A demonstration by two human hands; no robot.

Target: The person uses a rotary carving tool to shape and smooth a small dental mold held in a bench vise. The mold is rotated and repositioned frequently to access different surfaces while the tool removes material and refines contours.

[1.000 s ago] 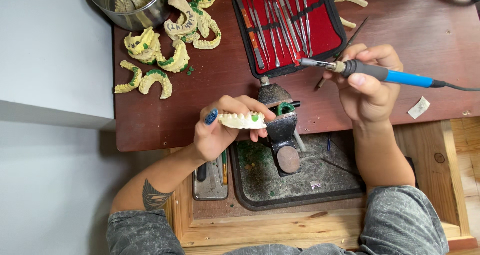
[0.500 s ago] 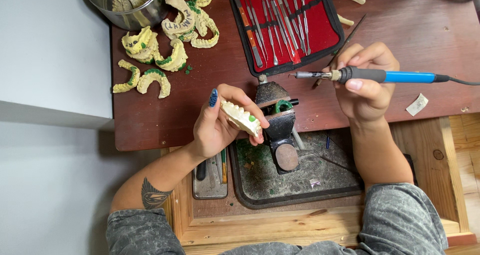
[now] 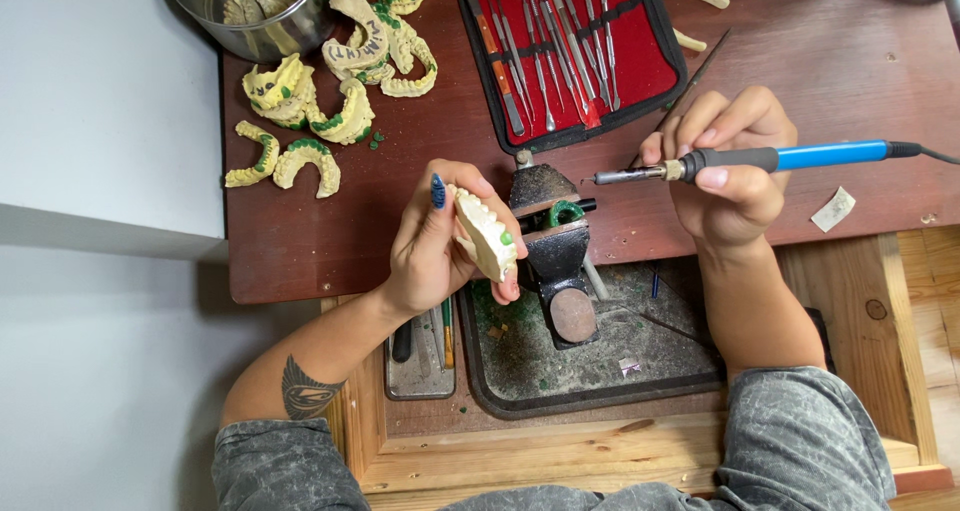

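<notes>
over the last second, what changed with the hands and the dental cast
The left hand turned the dental cast from lying flat to standing on edge. The right hand lifted the heated tool slightly, tip leftward. Both grips and the tool case stayed.

Cast (image 3: 487, 235): pale yellow plaster dental model, tooth row visible along one edge, small green wax spots on it. Held off the desk in the left hand (image 3: 432, 241), tilted on edge, teeth facing right, above the desk's front edge, just left of the small vise.

Iron (image 3: 740, 161): pen-type heated tool, blue handle, black grip, metal tip pointing left. Held level in the right hand (image 3: 730, 176), above the desk's front half, tip apart from the cast.
</notes>
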